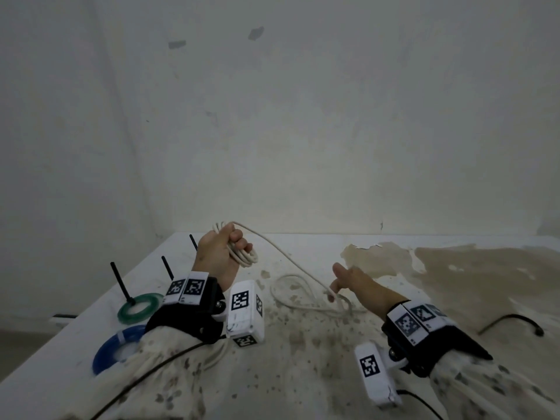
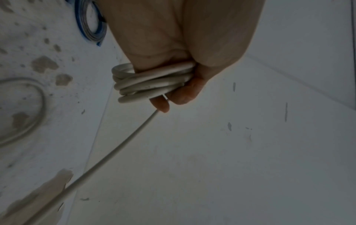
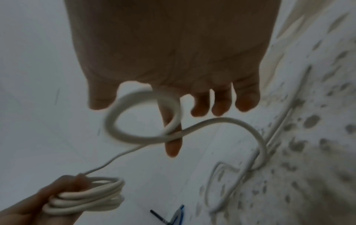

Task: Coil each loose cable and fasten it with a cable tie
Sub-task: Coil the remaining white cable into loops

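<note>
My left hand (image 1: 230, 244) is raised above the table and grips a coil of white cable (image 1: 247, 257) with several turns; the left wrist view shows the fingers (image 2: 177, 94) curled round the coil (image 2: 152, 82). From it one strand runs down to my right hand (image 1: 338, 281). There the cable (image 3: 146, 137) loops around the outstretched index finger (image 3: 173, 149), and nothing pinches it. The rest of the white cable (image 1: 291, 295) lies in loose curves on the table. The left hand with its coil (image 3: 92, 196) also appears low in the right wrist view.
A green tape roll (image 1: 140, 307) and a blue one (image 1: 110, 351) lie at the table's left edge, with three thin black sticks (image 1: 119, 280) standing up nearby. A black cable (image 1: 515, 321) lies at the right. The stained white table (image 1: 454, 268) meets the wall behind.
</note>
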